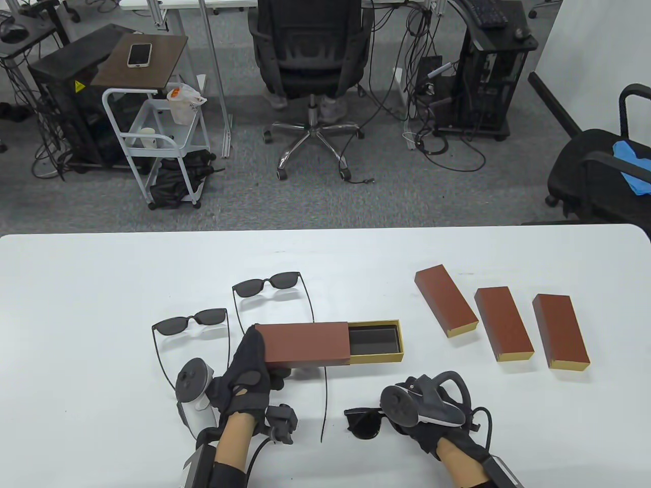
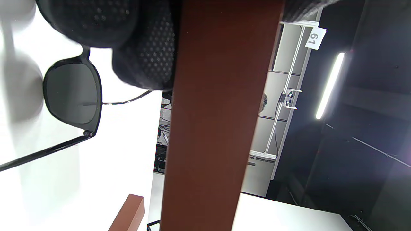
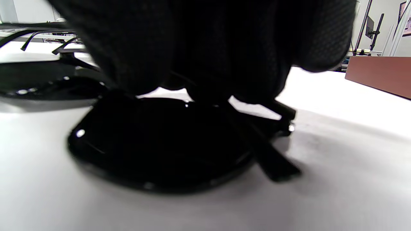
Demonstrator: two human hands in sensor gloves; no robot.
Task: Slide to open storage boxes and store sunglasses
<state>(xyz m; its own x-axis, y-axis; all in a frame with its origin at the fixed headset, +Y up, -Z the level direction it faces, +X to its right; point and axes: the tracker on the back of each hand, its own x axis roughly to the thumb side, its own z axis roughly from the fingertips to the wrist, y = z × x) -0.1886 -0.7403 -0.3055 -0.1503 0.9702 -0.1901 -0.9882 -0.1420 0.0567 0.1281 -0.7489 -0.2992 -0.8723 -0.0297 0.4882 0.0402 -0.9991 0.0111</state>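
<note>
The left hand [image 1: 249, 376] held the left end of a brown slide box [image 1: 305, 344], w/ fingers curled round that end. In the left wrist view the black glove fingers [image 2: 141, 57] lay right on the brown sleeve [image 2: 215, 115]. The gold inner tray [image 1: 379, 341] stuck out of the sleeve on the right side, part open, w/ a dark inside.

The right hand [image 1: 432, 412] sat on folded black sunglasses [image 1: 365, 422] near the table's front edge. The fingers were on the glasses [image 3: 160, 144], bent over the top, but a real grip couldn't be told.

Two more sunglasses lay open on the white table [image 1: 76, 305], one [image 1: 190, 323] left of the box and one [image 1: 267, 284] just behind it. Three shut brown boxes [image 1: 501, 323] lay in a row on the right, well apart from the hands.
</note>
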